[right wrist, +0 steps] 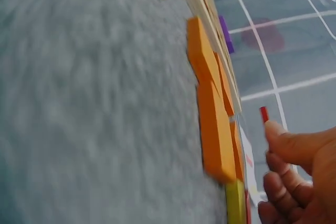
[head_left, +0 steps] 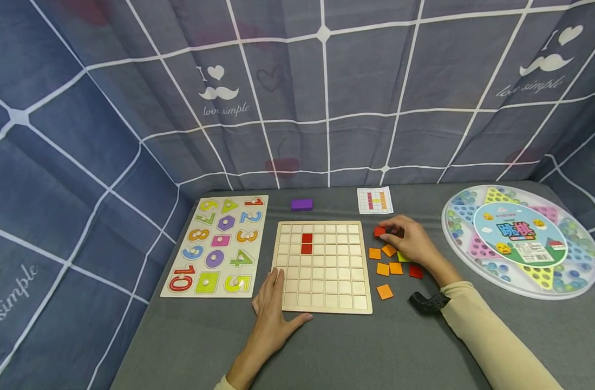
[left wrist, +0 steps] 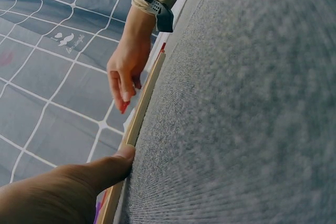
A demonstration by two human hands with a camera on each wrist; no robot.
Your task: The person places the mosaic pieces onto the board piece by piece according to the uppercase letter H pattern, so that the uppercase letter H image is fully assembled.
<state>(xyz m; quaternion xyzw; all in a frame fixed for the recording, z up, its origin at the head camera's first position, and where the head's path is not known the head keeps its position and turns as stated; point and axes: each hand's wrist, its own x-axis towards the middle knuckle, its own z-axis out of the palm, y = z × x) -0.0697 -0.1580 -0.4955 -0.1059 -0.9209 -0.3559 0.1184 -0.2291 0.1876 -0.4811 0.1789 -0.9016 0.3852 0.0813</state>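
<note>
A light wooden grid board (head_left: 326,271) lies on the grey cloth, with two red squares (head_left: 307,243) stacked in one column at its upper left. My left hand (head_left: 270,319) rests at the board's lower left corner, fingers straight along the left edge and thumb (left wrist: 125,156) against the front edge. Right of the board, my right hand (head_left: 411,238) pinches a red tile (head_left: 379,232) between thumb and fingers; the right wrist view shows this red tile (right wrist: 264,114) raised at the fingertips. Below that hand lie several orange tiles (head_left: 383,269), a yellow-green tile (head_left: 403,257) and a red tile (head_left: 416,271).
A pattern card (head_left: 375,200) and a purple block (head_left: 302,205) lie behind the board. A number puzzle board (head_left: 214,246) is at the left, a round Chinese checkers set (head_left: 521,241) at the right. A patterned curtain (head_left: 297,92) hangs behind.
</note>
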